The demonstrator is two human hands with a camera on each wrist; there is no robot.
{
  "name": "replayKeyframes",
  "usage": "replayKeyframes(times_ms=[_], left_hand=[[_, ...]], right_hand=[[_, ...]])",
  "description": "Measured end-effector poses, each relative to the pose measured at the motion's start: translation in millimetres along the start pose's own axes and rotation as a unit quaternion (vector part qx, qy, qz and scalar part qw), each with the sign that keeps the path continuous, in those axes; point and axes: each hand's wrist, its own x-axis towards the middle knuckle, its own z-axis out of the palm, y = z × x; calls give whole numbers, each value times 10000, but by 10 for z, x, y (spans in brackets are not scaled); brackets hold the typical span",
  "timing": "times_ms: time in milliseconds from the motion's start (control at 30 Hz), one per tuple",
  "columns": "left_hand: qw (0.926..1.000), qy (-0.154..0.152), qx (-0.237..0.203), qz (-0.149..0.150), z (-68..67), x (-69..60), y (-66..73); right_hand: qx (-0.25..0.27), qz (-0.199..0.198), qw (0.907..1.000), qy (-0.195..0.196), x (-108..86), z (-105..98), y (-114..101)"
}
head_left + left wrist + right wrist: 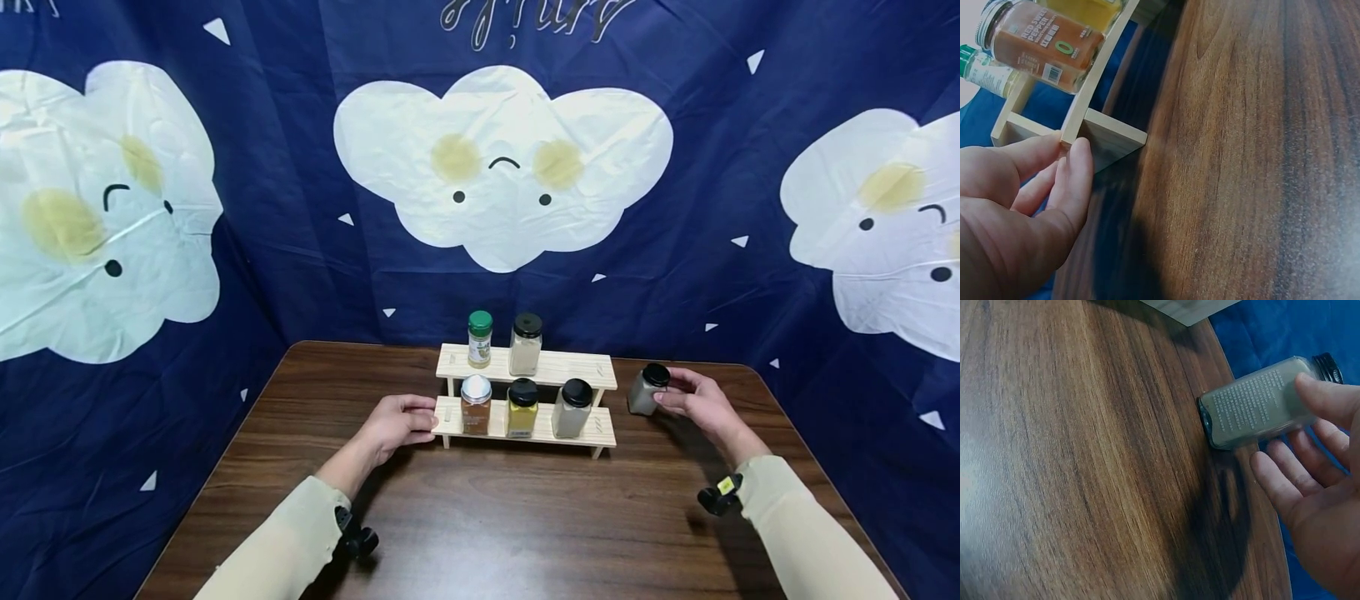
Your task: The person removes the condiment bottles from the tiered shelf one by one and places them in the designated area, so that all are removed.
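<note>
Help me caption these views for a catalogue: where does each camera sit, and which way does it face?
Head: worn on the head, facing forward and down at the two-tier rack; left hand, right hand and sleeves show.
Left wrist: worn there, facing the left hand, which pinches the rack's end.
Right wrist: worn there, facing the right hand, which holds a black-lidded jar.
Shared: head and left wrist both show the rack and green-capped bottle.

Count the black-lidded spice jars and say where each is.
4: cream-filled jar on the upper tier; yellow-filled jar and grey-filled jar on the lower tier; held jar in the right hand. None seems hidden.
</note>
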Motion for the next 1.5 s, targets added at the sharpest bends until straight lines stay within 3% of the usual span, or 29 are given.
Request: replayKeyframes(times_ms=[267,433,533,900,1167,1500], left_hand=[[9998,-37,181,-64,4,-16,6],[9980,55,610,-162,-10,-31,35],[9969,91,750,-198,-15,-41,59],[9964,49,790,-304,-28,-16,65],[9958,-41,858,-313,-34,-27,92],[9957,-24,868,-320,-34,-24,91]], right_hand=[[-1084,-219,9939,15,-58,-63,-52],[-2092,-619,9755,270,-88,-110,-206],[-2411,-738,9670,372,-104,-125,-331],[-2637,-769,9611,268,-46,-31,-768],[-2558,-1049,9610,-34,53,269,-1006],[-2194,-1443,9632,-571,185,733,-1151]])
